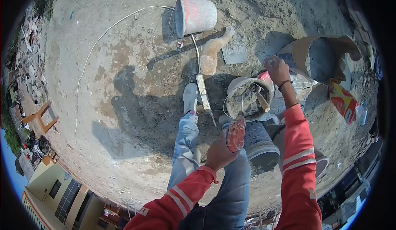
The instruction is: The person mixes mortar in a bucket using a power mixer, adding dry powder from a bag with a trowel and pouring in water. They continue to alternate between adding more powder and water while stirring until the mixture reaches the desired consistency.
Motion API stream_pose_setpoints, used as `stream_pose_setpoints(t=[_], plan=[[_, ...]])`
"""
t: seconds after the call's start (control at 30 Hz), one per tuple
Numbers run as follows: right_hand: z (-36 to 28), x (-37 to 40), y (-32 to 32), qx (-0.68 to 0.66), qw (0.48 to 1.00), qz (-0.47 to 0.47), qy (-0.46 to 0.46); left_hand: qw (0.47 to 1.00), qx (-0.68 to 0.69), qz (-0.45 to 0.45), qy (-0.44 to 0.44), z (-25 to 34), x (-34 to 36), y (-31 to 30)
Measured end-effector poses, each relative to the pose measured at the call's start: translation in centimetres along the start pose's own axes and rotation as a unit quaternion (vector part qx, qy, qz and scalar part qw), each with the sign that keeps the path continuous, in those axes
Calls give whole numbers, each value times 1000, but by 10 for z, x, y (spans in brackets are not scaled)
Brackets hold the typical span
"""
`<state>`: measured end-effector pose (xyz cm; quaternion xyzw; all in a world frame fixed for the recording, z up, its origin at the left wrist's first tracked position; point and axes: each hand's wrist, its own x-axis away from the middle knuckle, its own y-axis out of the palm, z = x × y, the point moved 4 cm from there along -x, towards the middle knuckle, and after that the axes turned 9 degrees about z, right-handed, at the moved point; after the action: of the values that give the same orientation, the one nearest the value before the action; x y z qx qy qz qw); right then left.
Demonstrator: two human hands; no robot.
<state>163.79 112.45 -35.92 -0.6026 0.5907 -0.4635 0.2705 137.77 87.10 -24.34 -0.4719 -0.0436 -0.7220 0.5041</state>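
My left hand is closed round a red packet with pale lettering, held above my knee. Farther forward on the right, my right hand has its fingers drawn together beside a red and white bag; what they hold, if anything, is too small to make out. Between the two hands stands a bucket with grey, mortar-like material inside. A wooden-handled tool leans in its mouth.
A grey bucket lies tipped at the top, near a hose. Dark buckets stand by my leg. A torn brown sack and a red-yellow bag are at the right. An overturned chair lies far left.
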Motion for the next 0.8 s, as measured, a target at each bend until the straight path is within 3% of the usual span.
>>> stream_pose_setpoints(t=[0.07,0.13,0.2,0.27,0.37,0.5,0.6,0.67,0.8], plan=[[-75,-65,-22,-30,999,15,-41,999,-10,-25,-44,-6,2,-1],[-142,-126,-5,-140,983,-63,-102,997,56,44,15,-18,4,6],[-220,-155,20,-136,981,-135,-13,998,55,38,-13,-18,3,-1],[-270,-194,69,-43,968,-243,37,997,57,34,-27,-14,3,-13],[-347,-204,120,31,978,-201,54,993,97,1,-69,-22,2,-6],[-360,-220,214,79,972,-217,45,991,129,40,-23,-37,2,5],[-339,-214,249,208,946,-247,-41,991,125,5,-58,-34,-3,-8],[-315,-218,248,217,951,-206,74,990,121,-18,-65,-30,-1,-11],[-299,-239,197,90,984,-151,39,988,142,-22,-63,-36,-7,-10]])
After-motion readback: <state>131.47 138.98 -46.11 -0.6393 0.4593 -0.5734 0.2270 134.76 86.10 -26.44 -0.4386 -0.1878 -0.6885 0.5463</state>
